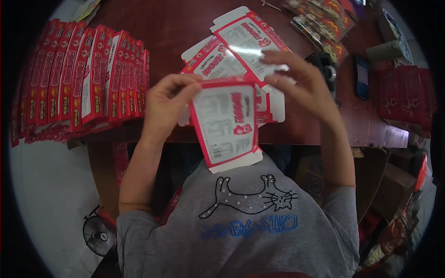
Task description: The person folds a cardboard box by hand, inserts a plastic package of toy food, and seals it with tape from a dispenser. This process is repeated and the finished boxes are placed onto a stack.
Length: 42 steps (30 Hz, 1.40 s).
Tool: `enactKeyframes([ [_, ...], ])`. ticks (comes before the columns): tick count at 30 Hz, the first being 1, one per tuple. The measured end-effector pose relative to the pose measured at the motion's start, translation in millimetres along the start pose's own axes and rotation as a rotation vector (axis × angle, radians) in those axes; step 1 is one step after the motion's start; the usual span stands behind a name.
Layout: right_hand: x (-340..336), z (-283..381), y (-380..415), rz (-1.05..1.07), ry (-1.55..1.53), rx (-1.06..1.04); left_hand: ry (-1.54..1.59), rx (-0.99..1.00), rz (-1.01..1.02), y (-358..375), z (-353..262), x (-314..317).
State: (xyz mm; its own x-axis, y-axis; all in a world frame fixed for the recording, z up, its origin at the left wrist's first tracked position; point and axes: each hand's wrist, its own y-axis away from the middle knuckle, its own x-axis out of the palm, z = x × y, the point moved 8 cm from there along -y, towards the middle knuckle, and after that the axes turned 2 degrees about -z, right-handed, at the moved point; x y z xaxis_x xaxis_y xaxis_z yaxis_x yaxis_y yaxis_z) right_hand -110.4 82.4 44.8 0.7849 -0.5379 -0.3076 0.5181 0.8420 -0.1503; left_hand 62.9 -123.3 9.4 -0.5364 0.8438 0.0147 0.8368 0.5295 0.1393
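Observation:
My left hand [169, 99] pinches the top left corner of a red and white cardboard box [225, 125], held upright over the table's near edge. Its printed back faces me, and a white flap [238, 163] sticks out at the bottom. Near the box's top right corner, my right hand [296, 81] is raised with its fingers apart and slightly blurred; nothing shows in it. Behind the box, several flat, unfolded cartons [252, 39] of the same print lie overlapping on the table.
A long row of red boxes [95, 76] stands on the dark red table [162, 28] at left. To the right are a black object [324, 69], a phone [360, 76], a grey cylinder [384, 51], printed packets [324, 21] and a red stack [405, 99]. A fan [99, 236] stands lower left.

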Motion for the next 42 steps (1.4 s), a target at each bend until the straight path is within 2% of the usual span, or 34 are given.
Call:
enactKeyframes([
  [2, -67.3, -16.4, -35.9, -0.220, 0.393, -0.128, 0.039, 0.003, -0.249, -7.4, -2.2, -38.5],
  [3, -99.9, -27.6, -51.1, -0.300, 0.734, -0.190, 0.022, -0.095, -0.276, -6.4, 4.7, -53.7],
  [4, -129.2, -38.7, -61.9, -0.382, 1.076, -0.251, 0.020, -0.077, -0.269, -6.2, 6.2, -57.5],
  [5, -154.0, -61.4, -67.3, -0.395, 1.080, -0.261, -0.356, 0.016, -0.232, -5.3, 0.8, -57.6],
  [6, -171.1, -95.2, -72.1, -0.352, 1.228, -0.194, -0.732, 0.105, -0.198, -1.7, -7.0, -53.2],
  [7, -179.3, -105.1, -79.3, -0.328, 1.299, -0.166, -1.124, 0.139, -0.077, 4.8, -19.7, -28.7],
  [8, -187.1, -114.6, -86.2, -0.301, 1.369, -0.139, -1.125, 0.137, -0.091, 4.2, -30.3, -16.7],
  [10, -194.3, -145.1, -103.4, -0.023, 1.315, 0.324, -1.359, 0.420, 0.412, 8.0, -30.7, 46.9],
  [11, -191.2, -137.9, -109.8, -0.005, 1.313, 0.305, -1.358, 0.401, 0.394, -2.5, -28.2, 55.0],
  [13, -185.4, -87.7, -108.8, -0.167, 1.364, 0.125, -1.561, 0.460, 0.681, -18.5, -4.5, 81.3],
  [14, -179.9, -57.9, -102.8, -0.268, 1.382, 0.025, -1.558, 0.436, 0.670, -30.5, -1.5, 84.9],
  [15, -172.0, -20.8, -89.5, -0.374, 1.394, -0.072, -1.585, 0.373, 0.744, -39.7, 7.0, 88.1],
  [16, -143.1, 40.6, -70.8, -0.347, 1.256, -0.021, -1.612, 0.316, 0.822, -42.6, 14.1, 88.0],
  [17, -136.7, 57.4, -59.0, -0.338, 1.185, 0.011, -1.580, 0.421, 0.761, -42.2, 11.2, 85.9],
  [18, -130.3, 74.1, -47.4, -0.332, 1.114, 0.044, -1.584, 0.420, 0.773, -37.0, 13.6, 83.7],
  [19, -144.1, 60.9, -34.0, -0.320, 0.864, -0.010, -1.472, 0.473, 0.585, -33.5, 0.4, 80.5],
  [20, -150.6, 48.3, -20.2, -0.317, 0.740, -0.031, -1.350, 0.521, 0.400, -30.1, -13.1, 74.6],
  [21, -151.3, 42.1, -8.8, -0.312, 0.617, -0.052, -1.348, 0.521, 0.412, -23.8, -11.3, 75.0],
  [23, -127.8, 30.1, 11.1, -0.188, 0.578, 0.144, -1.203, 0.641, 0.112, -13.5, -29.8, 63.4],
  [24, -125.3, 25.1, 13.1, -0.181, 0.575, 0.154, -1.201, 0.630, 0.118, -10.4, -28.0, 63.9],
  [26, -95.4, 3.9, 15.5, 0.173, 0.463, 0.227, -1.163, 0.668, 0.101, -3.7, -32.3, 65.8],
  [27, -92.4, 0.7, 10.5, 0.177, 0.457, 0.231, -1.166, 0.661, 0.105, -1.0, -29.4, 67.7],
  [29, -64.3, -4.0, 4.4, 0.403, 0.518, 0.218, -1.203, 0.710, 0.191, 9.8, -21.2, 81.4],
  [30, -50.7, 0.4, 2.4, 0.400, 0.513, 0.224, -1.203, 0.709, 0.200, 13.8, -17.8, 86.4],
  [32, -39.8, 10.9, -9.1, 0.201, 0.361, 0.284, -1.138, 0.720, 0.192, 18.5, -17.2, 93.5],
  [33, -42.5, 7.4, -7.1, 0.200, 0.365, 0.282, -1.136, 0.724, 0.190, 20.3, -18.6, 92.2],
  [34, -63.8, 25.8, -9.0, -0.080, 0.451, -0.013, -1.140, 0.673, 0.101, 19.3, -21.4, 80.6],
  [36, -84.9, 38.4, 9.1, -0.327, 0.403, -0.264, -1.115, 0.570, -0.037, 17.3, -26.2, 59.3],
  [37, -73.1, 42.3, 13.2, -0.322, 0.401, -0.268, -1.116, 0.567, -0.044, 18.1, -29.9, 62.2],
  [39, -18.3, 63.2, 20.7, -0.236, 0.802, -0.388, -1.053, 0.523, -0.094, 19.1, -38.2, 73.4],
  [41, 4.0, 62.1, 22.7, -0.191, 0.803, -0.371, -0.997, 0.532, -0.116, 18.5, -42.6, 87.0],
  [42, 0.0, 63.2, 25.8, -0.277, 0.743, -0.371, -0.943, 0.532, -0.141, 19.6, -45.8, 88.4],
])
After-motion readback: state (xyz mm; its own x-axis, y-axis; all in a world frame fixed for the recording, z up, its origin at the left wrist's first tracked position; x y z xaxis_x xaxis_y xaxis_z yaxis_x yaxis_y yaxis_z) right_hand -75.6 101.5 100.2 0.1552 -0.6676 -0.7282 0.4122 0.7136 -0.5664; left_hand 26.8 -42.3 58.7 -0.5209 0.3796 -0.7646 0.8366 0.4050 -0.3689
